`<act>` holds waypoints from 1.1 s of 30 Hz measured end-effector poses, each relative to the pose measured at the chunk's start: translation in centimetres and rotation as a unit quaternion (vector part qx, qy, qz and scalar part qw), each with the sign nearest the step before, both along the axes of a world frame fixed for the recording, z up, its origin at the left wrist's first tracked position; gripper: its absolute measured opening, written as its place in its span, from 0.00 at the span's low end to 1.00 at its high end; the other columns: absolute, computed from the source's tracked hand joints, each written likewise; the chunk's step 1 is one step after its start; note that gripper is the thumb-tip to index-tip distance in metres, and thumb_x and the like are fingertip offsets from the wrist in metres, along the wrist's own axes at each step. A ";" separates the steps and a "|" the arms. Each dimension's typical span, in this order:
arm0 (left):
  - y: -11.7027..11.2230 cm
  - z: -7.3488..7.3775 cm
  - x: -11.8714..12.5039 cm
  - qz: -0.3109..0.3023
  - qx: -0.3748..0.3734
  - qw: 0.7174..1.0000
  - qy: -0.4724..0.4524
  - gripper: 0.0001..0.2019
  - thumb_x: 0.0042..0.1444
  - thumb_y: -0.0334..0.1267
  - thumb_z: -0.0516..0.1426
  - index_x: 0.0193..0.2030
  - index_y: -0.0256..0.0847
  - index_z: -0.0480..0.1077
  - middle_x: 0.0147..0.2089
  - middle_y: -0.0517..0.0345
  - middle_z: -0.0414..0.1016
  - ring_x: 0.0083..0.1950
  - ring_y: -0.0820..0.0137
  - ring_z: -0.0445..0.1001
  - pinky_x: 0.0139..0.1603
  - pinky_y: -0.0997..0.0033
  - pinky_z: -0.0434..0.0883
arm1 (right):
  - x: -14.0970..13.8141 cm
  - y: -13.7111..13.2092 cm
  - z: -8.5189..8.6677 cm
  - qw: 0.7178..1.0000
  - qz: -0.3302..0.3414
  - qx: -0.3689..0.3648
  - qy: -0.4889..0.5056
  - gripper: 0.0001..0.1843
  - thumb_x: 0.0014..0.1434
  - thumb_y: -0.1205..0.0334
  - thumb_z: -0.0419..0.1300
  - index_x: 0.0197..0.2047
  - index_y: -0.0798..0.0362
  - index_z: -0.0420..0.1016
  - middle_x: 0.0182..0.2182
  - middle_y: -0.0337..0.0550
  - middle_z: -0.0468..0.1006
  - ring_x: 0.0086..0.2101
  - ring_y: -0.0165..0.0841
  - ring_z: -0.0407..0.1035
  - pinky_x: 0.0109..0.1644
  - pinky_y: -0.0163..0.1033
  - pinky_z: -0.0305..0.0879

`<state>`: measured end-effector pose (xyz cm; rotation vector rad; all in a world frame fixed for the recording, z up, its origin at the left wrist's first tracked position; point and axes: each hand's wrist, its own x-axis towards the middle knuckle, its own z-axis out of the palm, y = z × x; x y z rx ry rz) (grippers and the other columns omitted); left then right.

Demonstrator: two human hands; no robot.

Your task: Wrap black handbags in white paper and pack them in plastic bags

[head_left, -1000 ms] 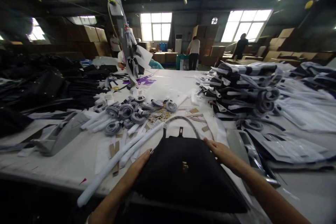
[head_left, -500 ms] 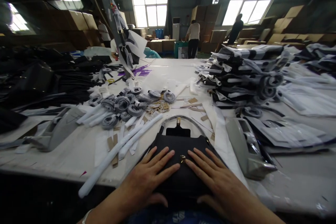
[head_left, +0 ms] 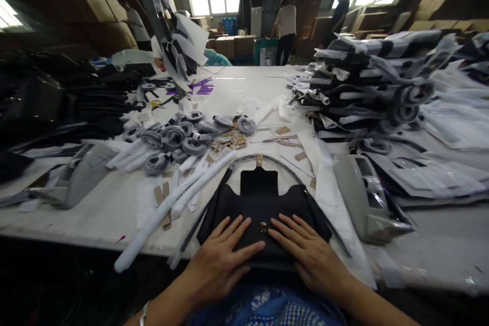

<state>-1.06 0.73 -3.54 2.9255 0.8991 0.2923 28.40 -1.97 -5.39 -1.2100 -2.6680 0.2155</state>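
Both hands lie palm-down on the bag (head_left: pixel 263 198), which rests flat at the near edge of the table (head_left: pixel 95 219), its lower edge by the lap. The left hand (head_left: pixel 225 257) and right hand (head_left: pixel 309 260) have fingers spread and straight, pressing, gripping nothing, either side of a small gold clasp (head_left: pixel 263 226). The bag looks like soft black leather: light, limp, likely to sag or fold if lifted by one corner, and easy to scuff. Its two sides, or the handle (head_left: pixel 275 158) arching flat just beyond the flap, seem the surest holds. Left lie white tubes (head_left: pixel 171 209), with grey strap rolls (head_left: pixel 173 137) farther off; right, a grey form (head_left: pixel 362 198). Beyond that is a stack of wrapped bags (head_left: pixel 355 86). People (head_left: pixel 284 25) stand far off by the windows
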 end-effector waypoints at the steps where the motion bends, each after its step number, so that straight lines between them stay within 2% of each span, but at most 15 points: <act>1: -0.3 0.1 0.4 0.012 -0.005 1.000 0.007 0.38 0.59 0.37 0.62 0.72 0.59 0.49 0.76 0.48 0.44 0.74 0.49 0.52 0.67 0.39 0.61 | 0.0 -0.1 0.3 1.000 -0.002 -0.013 0.007 0.41 0.61 0.68 0.55 0.74 0.45 0.46 0.72 0.40 0.51 0.70 0.44 0.45 0.70 0.58 0.49; 3: -0.9 -0.1 1.3 0.035 0.005 0.999 0.009 0.42 0.56 0.41 0.65 0.72 0.62 0.49 0.77 0.47 0.39 0.73 0.44 0.51 0.65 0.35 0.60 | 0.0 -0.1 0.9 0.999 -0.002 -0.036 0.022 0.38 0.64 0.55 0.58 0.73 0.45 0.48 0.71 0.43 0.53 0.69 0.46 0.47 0.70 0.59 0.49; 5: -1.3 -0.7 1.9 0.053 0.029 0.998 -0.001 0.42 0.55 0.41 0.66 0.72 0.63 0.49 0.77 0.47 0.38 0.73 0.43 0.53 0.64 0.34 0.61 | -0.1 0.1 1.7 0.998 -0.007 -0.054 0.040 0.34 0.66 0.50 0.57 0.72 0.43 0.54 0.69 0.43 0.59 0.67 0.45 0.53 0.69 0.57 0.50; 8: -1.5 -1.7 2.2 0.070 0.061 0.996 -0.019 0.41 0.57 0.38 0.65 0.72 0.64 0.49 0.77 0.48 0.39 0.72 0.44 0.54 0.64 0.37 0.63 | -1.0 1.2 3.1 0.994 -0.054 -0.071 0.065 0.23 0.68 0.56 0.55 0.65 0.46 0.67 0.61 0.45 0.72 0.60 0.41 0.65 0.65 0.51 0.60; 11: -1.4 -2.1 2.0 0.069 0.085 0.994 -0.028 0.38 0.60 0.39 0.62 0.72 0.64 0.47 0.76 0.47 0.44 0.72 0.46 0.55 0.64 0.39 0.63 | -2.7 3.0 4.7 0.992 -0.096 -0.061 0.055 0.16 0.66 0.64 0.57 0.56 0.53 0.73 0.47 0.48 0.80 0.47 0.40 0.73 0.51 0.45 0.70; 14: -1.2 -2.3 1.7 0.063 0.124 0.990 -0.035 0.37 0.62 0.47 0.60 0.73 0.62 0.46 0.75 0.44 0.50 0.71 0.47 0.59 0.63 0.43 0.64 | -4.7 5.0 5.6 0.998 -0.051 -0.026 -0.011 0.03 0.62 0.65 0.61 0.39 0.53 0.76 0.35 0.44 0.80 0.38 0.41 0.73 0.41 0.43 0.70; 16: -1.0 -2.9 1.7 0.063 0.156 0.985 -0.042 0.37 0.62 0.52 0.58 0.73 0.61 0.45 0.73 0.43 0.54 0.70 0.48 0.60 0.63 0.45 0.64 | -5.6 6.2 5.6 0.998 0.003 0.001 -0.058 0.06 0.61 0.66 0.62 0.32 0.52 0.75 0.31 0.43 0.79 0.34 0.40 0.73 0.37 0.41 0.68; 19: -0.6 -4.0 1.8 0.067 0.211 0.973 -0.059 0.36 0.62 0.55 0.56 0.73 0.61 0.45 0.71 0.43 0.60 0.68 0.49 0.64 0.64 0.46 0.63 | -6.4 7.3 5.2 0.993 0.052 0.015 -0.103 0.09 0.62 0.66 0.60 0.30 0.53 0.77 0.29 0.43 0.80 0.32 0.38 0.74 0.34 0.39 0.65; 22: -0.2 -4.6 1.9 0.073 0.266 0.958 -0.082 0.36 0.62 0.58 0.54 0.73 0.60 0.46 0.67 0.44 0.66 0.66 0.52 0.67 0.65 0.49 0.63 | -7.0 7.4 4.9 0.991 0.005 -0.031 -0.128 0.14 0.63 0.64 0.56 0.28 0.53 0.79 0.27 0.45 0.82 0.30 0.38 0.76 0.32 0.37 0.62; 26: -0.1 -4.4 1.9 0.073 0.326 0.938 -0.092 0.32 0.64 0.54 0.54 0.72 0.59 0.50 0.61 0.47 0.72 0.63 0.55 0.71 0.65 0.52 0.63 | -7.8 7.3 5.4 0.969 -0.155 -0.157 -0.106 0.18 0.60 0.64 0.55 0.20 0.53 0.78 0.20 0.45 0.80 0.23 0.34 0.74 0.25 0.34 0.55; 28: 0.0 -4.4 2.1 0.079 0.342 0.932 -0.091 0.29 0.66 0.47 0.56 0.71 0.60 0.52 0.60 0.50 0.74 0.61 0.58 0.72 0.64 0.54 0.64 | -7.8 8.2 6.4 0.945 -0.152 -0.281 -0.067 0.22 0.62 0.59 0.54 0.18 0.53 0.77 0.18 0.44 0.78 0.20 0.31 0.71 0.23 0.33 0.55; 30: 0.2 -4.7 2.3 0.089 0.354 0.924 -0.114 0.27 0.66 0.45 0.55 0.70 0.62 0.55 0.57 0.53 0.76 0.60 0.60 0.74 0.63 0.56 0.66 | -7.4 10.1 7.8 0.918 -0.118 -0.379 -0.021 0.28 0.65 0.50 0.52 0.18 0.53 0.76 0.16 0.43 0.77 0.18 0.30 0.68 0.23 0.32 0.58; 31: 0.3 -4.9 2.4 0.095 0.360 0.919 -0.132 0.26 0.66 0.46 0.55 0.69 0.63 0.56 0.56 0.54 0.77 0.59 0.61 0.75 0.62 0.56 0.67 | -7.1 11.5 8.7 0.918 -0.110 -0.380 0.003 0.30 0.65 0.46 0.51 0.19 0.52 0.76 0.16 0.42 0.77 0.17 0.29 0.68 0.23 0.32 0.59; 32: 0.4 -5.2 2.5 0.100 0.363 0.915 -0.146 0.26 0.66 0.47 0.55 0.69 0.64 0.57 0.55 0.55 0.78 0.58 0.61 0.75 0.62 0.57 0.68 | -6.8 13.2 9.5 0.932 -0.113 -0.342 0.028 0.30 0.65 0.43 0.51 0.19 0.52 0.77 0.16 0.41 0.77 0.18 0.30 0.68 0.24 0.32 0.60; 33: 0.4 -5.4 2.6 0.104 0.364 0.913 -0.152 0.25 0.66 0.47 0.56 0.68 0.64 0.58 0.55 0.56 0.78 0.58 0.61 0.76 0.61 0.57 0.69 | -6.4 15.0 10.3 0.954 -0.129 -0.265 0.049 0.29 0.64 0.42 0.52 0.21 0.52 0.77 0.17 0.41 0.77 0.19 0.30 0.69 0.25 0.33 0.60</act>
